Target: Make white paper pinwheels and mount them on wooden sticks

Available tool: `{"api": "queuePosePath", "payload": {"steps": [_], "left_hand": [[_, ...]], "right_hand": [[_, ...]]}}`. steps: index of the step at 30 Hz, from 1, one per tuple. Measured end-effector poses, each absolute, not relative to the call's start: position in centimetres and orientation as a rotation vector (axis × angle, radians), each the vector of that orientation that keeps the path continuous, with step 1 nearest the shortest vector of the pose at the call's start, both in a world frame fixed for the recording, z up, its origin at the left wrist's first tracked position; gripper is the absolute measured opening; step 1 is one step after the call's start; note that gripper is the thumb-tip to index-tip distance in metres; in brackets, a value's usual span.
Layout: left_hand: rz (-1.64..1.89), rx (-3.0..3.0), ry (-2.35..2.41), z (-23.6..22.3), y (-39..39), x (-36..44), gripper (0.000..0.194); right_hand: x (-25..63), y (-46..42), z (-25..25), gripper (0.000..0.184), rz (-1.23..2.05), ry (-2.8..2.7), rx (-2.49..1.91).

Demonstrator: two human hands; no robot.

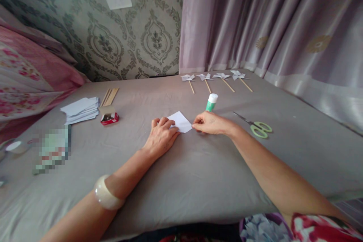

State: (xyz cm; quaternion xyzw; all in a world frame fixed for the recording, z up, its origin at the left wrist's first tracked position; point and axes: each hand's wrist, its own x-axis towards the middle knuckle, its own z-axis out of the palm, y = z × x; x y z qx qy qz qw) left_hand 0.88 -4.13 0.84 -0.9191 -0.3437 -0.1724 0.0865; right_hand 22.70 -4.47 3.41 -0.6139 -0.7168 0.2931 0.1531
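A small white paper square (181, 121) lies on the grey cloth with one corner pointing away from me. My left hand (162, 133) covers its left side, fingers bent and pressing it down; a pale bangle (107, 193) circles that wrist. At the paper's right corner, my right hand (208, 123) has thumb and fingertips pinched together on the edge. Just behind the right hand stands a green and white glue stick (211, 102), its lower end hidden. Scissors (258, 128) with light green handles lie to the right, blades toward the glue stick.
Several paper pinwheels on sticks (224, 78) lie along the back. On the left are stacked white papers (82, 109), wooden sticks (109, 97), a small red box (109, 118) and a blurred green packet (55, 149). A purple basket (242, 227) holding paper scraps sits at the near edge.
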Motion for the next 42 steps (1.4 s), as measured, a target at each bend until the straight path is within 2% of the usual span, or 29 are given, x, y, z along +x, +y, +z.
{"api": "queuePosePath", "payload": {"steps": [8, 15, 23, 34, 37, 40, 42], "left_hand": [[-0.562, -2.734, -0.951, 1.2, -4.5, 1.0, 0.026], [-0.398, -2.733, -0.938, 1.7, -6.9, 2.4, 0.025], [-0.319, -2.684, -1.014, 1.9, -6.8, 2.0, 0.017], [-0.283, -2.662, -1.002, 1.8, -5.2, -0.1, 0.021], [-0.317, -2.667, -0.969, 1.6, -4.6, -0.7, 0.022], [-0.347, -2.69, -0.935, 1.4, -3.9, -1.2, 0.024], [-0.353, -2.704, -0.916, 1.3, -3.5, -1.5, 0.026]], "right_hand": [[23.8, -4.5, 3.9, 0.025, 0.811, -2.187, -1.865], [20.9, -3.7, 1.7, 0.027, 0.466, -1.883, -1.837], [20.0, -3.5, 0.5, 0.026, 0.556, -1.797, -1.861], [19.0, -4.7, 0.4, 0.019, 0.739, -1.831, -1.768], [19.6, -5.2, 1.5, 0.017, 0.839, -1.951, -1.704], [21.9, -5.9, 3.9, 0.024, 0.965, -2.123, -1.759], [24.1, -6.1, 5.7, 0.028, 0.884, -2.228, -1.904]]}}
